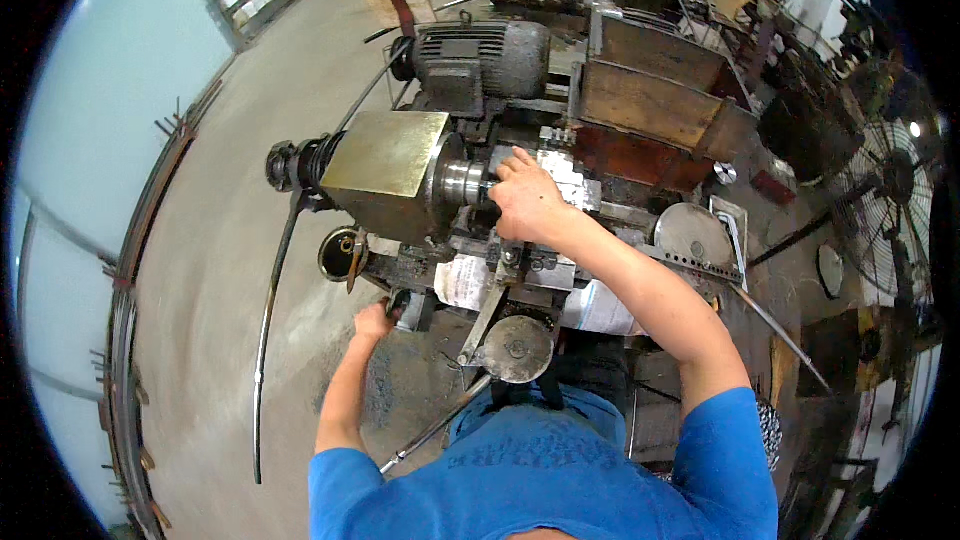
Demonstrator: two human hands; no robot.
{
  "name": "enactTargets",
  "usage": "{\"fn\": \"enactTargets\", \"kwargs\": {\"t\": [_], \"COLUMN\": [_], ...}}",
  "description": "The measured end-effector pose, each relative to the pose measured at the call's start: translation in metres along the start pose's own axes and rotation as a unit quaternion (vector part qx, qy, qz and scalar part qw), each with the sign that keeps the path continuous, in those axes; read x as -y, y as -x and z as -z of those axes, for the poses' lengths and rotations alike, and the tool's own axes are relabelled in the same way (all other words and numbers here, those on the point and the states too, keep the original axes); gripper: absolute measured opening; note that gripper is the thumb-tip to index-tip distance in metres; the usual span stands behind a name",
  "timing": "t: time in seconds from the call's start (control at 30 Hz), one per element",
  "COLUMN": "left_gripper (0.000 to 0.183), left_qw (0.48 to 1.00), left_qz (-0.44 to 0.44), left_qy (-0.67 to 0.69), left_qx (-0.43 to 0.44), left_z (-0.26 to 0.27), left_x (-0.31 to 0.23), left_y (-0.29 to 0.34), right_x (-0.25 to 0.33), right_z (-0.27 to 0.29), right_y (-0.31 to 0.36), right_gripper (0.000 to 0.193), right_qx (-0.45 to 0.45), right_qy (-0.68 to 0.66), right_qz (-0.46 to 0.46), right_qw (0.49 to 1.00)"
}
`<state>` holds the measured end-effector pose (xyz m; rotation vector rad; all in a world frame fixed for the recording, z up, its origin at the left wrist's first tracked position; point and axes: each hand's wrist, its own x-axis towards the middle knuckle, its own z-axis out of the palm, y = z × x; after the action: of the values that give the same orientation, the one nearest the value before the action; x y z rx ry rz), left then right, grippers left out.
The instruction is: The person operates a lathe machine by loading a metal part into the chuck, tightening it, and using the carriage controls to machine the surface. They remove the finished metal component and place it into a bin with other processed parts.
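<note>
A lathe-like machine stands before me, with a box-shaped headstock (388, 155) under a brassy cover and a shiny metal spindle nose (463, 183). My right hand (527, 202) is at the spindle's right end, its fingers bent and closed; whatever is between them is hidden by the hand. Low at the machine's front left, my left hand (373, 321) is closed beside a dark rounded part (399, 303); its grip is too small to make out. A round metal handwheel-like disc (518, 349) sits in front of my body, with a lever (482, 325) beside it.
Behind the headstock stands a ribbed electric motor (482, 58). Rusty metal bins (655, 80) fill the back right. A second disc (693, 236) and a long rod (780, 338) lie right; a fan (885, 205) stands farther out. A long bar (267, 340) hangs at left.
</note>
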<state>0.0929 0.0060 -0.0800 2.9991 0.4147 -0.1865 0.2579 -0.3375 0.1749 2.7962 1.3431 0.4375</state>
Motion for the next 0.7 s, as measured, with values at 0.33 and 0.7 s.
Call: {"fn": "enactTargets", "kwargs": {"t": [0.33, 0.7], "left_gripper": [0.037, 0.041], "left_qw": [0.936, 0.939], "left_qz": [0.209, 0.264], "left_qy": [0.046, 0.112], "left_qx": [-0.28, -0.188], "left_z": [0.201, 0.156], "left_x": [0.124, 0.019], "left_y": [0.089, 0.137], "right_x": [0.007, 0.011], "right_z": [-0.022, -0.017], "right_y": [-0.031, -0.031], "right_gripper": [0.022, 0.02], "right_qx": [0.109, 0.172], "right_qy": [-0.011, 0.01], "right_qz": [0.016, -0.008], "right_qw": [0.994, 0.985]}}
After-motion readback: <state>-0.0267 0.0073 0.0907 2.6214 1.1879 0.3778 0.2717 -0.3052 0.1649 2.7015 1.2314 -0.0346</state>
